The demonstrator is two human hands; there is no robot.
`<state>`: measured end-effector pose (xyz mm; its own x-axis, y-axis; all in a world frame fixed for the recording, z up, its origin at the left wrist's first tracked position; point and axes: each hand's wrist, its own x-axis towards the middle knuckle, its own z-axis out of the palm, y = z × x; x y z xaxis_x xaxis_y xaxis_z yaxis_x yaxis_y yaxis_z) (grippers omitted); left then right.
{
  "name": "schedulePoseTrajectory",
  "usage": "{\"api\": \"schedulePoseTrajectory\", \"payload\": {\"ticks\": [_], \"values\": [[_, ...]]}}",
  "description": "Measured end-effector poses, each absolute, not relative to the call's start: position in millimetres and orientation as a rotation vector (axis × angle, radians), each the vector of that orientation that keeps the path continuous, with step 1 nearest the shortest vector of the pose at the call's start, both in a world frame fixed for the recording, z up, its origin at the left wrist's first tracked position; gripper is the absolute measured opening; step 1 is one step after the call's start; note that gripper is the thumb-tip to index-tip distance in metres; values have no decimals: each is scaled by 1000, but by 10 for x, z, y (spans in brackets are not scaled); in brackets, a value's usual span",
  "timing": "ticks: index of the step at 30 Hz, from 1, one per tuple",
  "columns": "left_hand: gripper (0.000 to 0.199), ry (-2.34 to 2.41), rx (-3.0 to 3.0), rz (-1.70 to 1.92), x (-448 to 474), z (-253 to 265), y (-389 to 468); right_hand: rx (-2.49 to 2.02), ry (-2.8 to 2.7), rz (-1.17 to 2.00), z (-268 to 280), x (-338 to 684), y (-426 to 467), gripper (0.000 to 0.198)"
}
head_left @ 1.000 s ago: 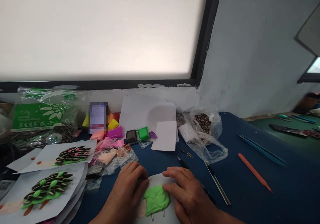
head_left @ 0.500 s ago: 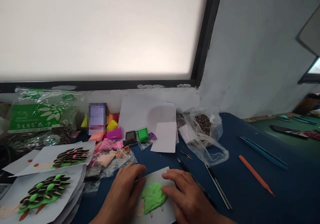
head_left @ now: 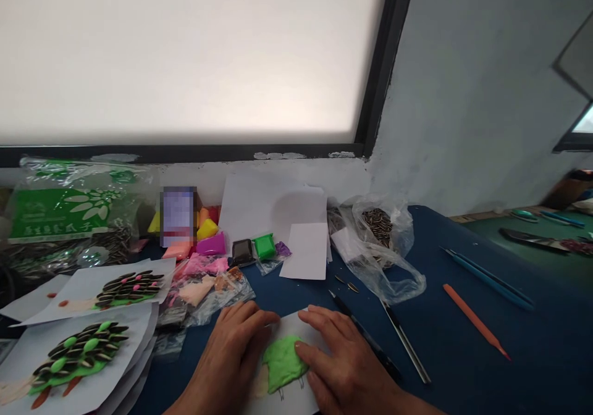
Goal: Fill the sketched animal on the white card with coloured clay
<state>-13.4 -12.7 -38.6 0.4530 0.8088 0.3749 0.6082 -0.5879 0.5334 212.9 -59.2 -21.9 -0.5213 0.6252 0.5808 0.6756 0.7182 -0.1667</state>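
A flattened piece of bright green modelling clay (head_left: 283, 365) lies on a white paper card (head_left: 293, 402), with a pale beige patch of clay at its left and short drawn leg lines below it. My left hand (head_left: 234, 353) rests along the card's left side, fingers stretched and holding nothing; its thumb is close to the green clay's left edge. My right hand (head_left: 347, 365) is spread over the card's right side, its index fingertip touching the clay's upper right edge. The lower part of the card is cut off by the frame.
Finished cards with seed-covered hedgehogs (head_left: 81, 359) are stacked at left. Behind lie clay packets (head_left: 210, 244), white paper (head_left: 303, 251) and a bag of sunflower seeds (head_left: 377, 226). A black pen (head_left: 359, 325), a metal-handled tool (head_left: 407, 344), an orange tool (head_left: 476, 321) and blue tweezers (head_left: 488, 279) lie at right.
My right index fingertip has shifted slightly left and up onto the green clay's edge. My left fingers have moved slightly right over the card. The clay's upper edge looks a little smoother.
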Motion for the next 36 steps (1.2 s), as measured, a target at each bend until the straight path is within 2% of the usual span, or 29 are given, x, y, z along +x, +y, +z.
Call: {"api": "schedulePoseTrajectory", "payload": {"ticks": [12, 17, 36], "values": [[32, 1200, 2363, 851, -120, -351, -130, -905, -2282, -289, -127, 2152, -634, 22], [32, 1205, 2379, 857, -127, -346, -125, -788, -2304, -276, -165, 2167, -628, 18], [32, 1191, 2396, 849, -113, -321, -133, -878, -2404, -224, -181, 2222, -637, 32]]}}
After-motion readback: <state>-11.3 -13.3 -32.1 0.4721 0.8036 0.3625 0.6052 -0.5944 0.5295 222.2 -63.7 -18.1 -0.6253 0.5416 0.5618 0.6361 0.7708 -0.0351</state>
